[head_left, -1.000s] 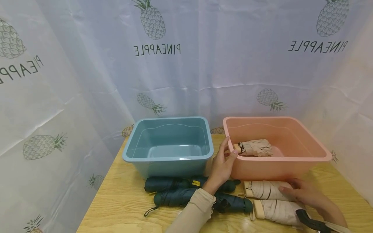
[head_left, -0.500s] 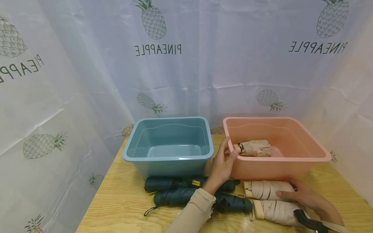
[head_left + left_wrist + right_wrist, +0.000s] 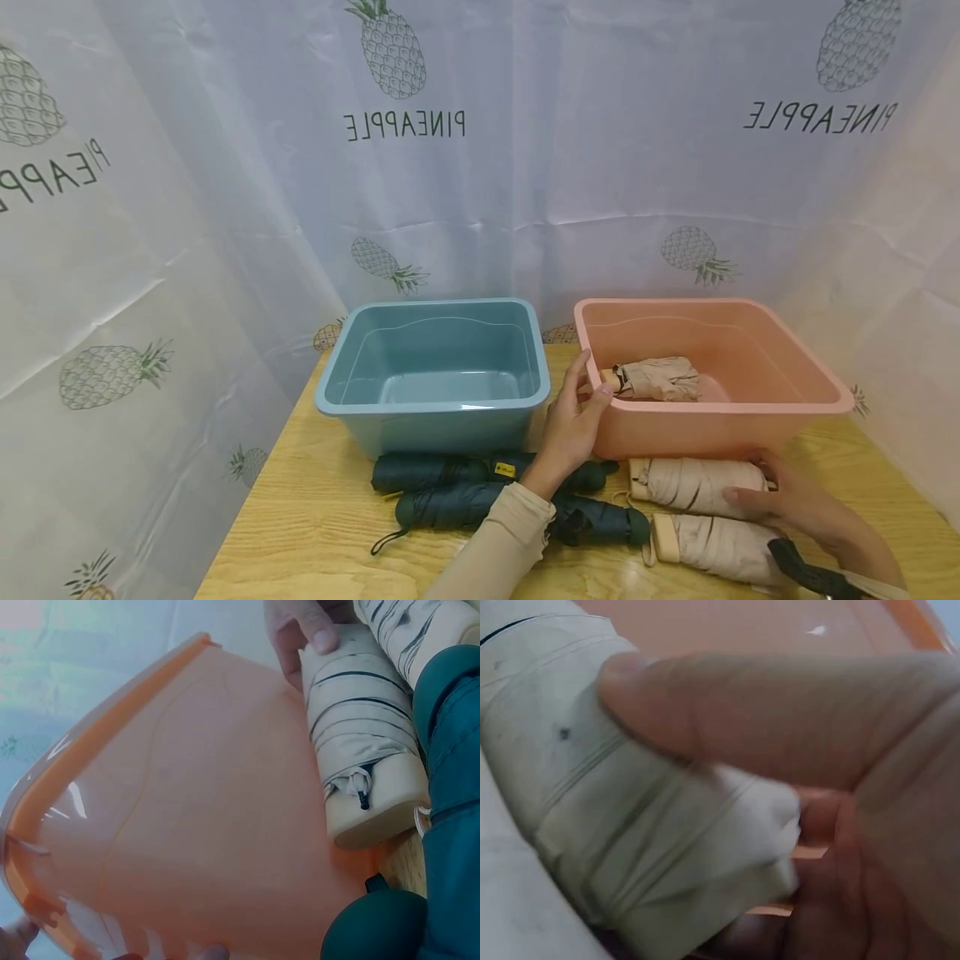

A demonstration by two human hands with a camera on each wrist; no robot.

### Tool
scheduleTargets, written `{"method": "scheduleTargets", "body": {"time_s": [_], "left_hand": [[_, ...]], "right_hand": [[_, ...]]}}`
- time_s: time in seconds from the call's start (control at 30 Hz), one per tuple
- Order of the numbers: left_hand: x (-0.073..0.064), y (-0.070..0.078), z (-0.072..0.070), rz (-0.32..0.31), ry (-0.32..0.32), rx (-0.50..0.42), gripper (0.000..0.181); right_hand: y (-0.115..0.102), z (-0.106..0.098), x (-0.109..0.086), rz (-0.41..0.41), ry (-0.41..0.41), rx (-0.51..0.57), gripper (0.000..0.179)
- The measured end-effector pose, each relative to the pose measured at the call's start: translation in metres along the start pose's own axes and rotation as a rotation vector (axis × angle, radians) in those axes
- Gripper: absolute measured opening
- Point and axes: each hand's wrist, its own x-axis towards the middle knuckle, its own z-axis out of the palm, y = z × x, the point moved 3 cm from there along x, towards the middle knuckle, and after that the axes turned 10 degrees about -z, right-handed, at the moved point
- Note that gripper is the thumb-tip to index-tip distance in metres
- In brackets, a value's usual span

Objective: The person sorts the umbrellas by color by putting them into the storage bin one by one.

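Observation:
My left hand [image 3: 573, 421] holds the near left corner of the pink tub [image 3: 712, 433], thumb and fingers at its rim. Inside that tub lies one beige folded umbrella [image 3: 660, 379]. My right hand [image 3: 798, 500] grips the end of a second beige umbrella [image 3: 693, 485], just in front of the tub. The right wrist view has the thumb [image 3: 727, 712] across its wrapped fabric and fingers partly hidden behind. In the left wrist view, this umbrella [image 3: 360, 712] is against or close to the tub wall. A third beige umbrella [image 3: 720, 546] lies nearer the front.
A blue tub [image 3: 435, 429] with nothing inside stands left of the pink one. Dark green folded umbrellas [image 3: 450, 508] lie before it on the wooden table [image 3: 300, 517], partly under my left forearm. A pineapple-print curtain [image 3: 525, 183] hangs behind.
The gripped beige umbrella has shifted slightly up toward the pink tub, its far end now lifted or turned a little with my right hand. My left hand has stayed at the tub's corner.

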Motion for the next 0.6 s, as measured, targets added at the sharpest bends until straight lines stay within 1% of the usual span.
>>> {"method": "scheduleTargets", "body": {"time_s": [0.07,0.1,0.17,0.23,0.3,0.33,0.37,0.47,0.57,0.6], "left_hand": [[0.000,0.001,0.000,-0.002,0.000,-0.002,0.061],[-0.001,0.001,0.000,-0.003,0.000,-0.003,0.061],[-0.001,0.002,0.000,-0.008,0.001,-0.004,0.060],[-0.001,0.002,0.000,-0.013,0.003,-0.004,0.060],[-0.001,0.003,0.000,-0.013,0.004,-0.006,0.060],[-0.001,0.003,0.000,-0.013,0.005,-0.007,0.060],[-0.001,0.003,0.000,-0.013,0.006,-0.005,0.060],[-0.001,0.003,0.000,-0.011,0.008,-0.004,0.061],[-0.001,0.003,0.000,-0.007,0.007,-0.005,0.061],[-0.001,0.003,0.000,-0.006,0.006,-0.006,0.061]], "right_hand": [[0.000,-0.002,-0.002,-0.008,0.016,0.008,0.063],[0.000,-0.003,-0.003,-0.004,0.017,0.040,0.062],[0.000,-0.005,-0.005,-0.023,0.028,0.103,0.060],[-0.001,-0.007,-0.007,-0.042,0.054,0.135,0.057],[-0.003,-0.009,-0.008,-0.078,0.071,0.147,0.055],[-0.005,-0.010,-0.008,-0.095,0.085,0.132,0.053],[-0.006,-0.010,-0.009,-0.100,0.088,0.141,0.053],[-0.008,-0.011,-0.009,-0.098,0.080,0.178,0.055],[-0.008,-0.011,-0.009,-0.083,0.080,0.177,0.056],[-0.008,-0.012,-0.009,-0.080,0.083,0.157,0.057]]}}
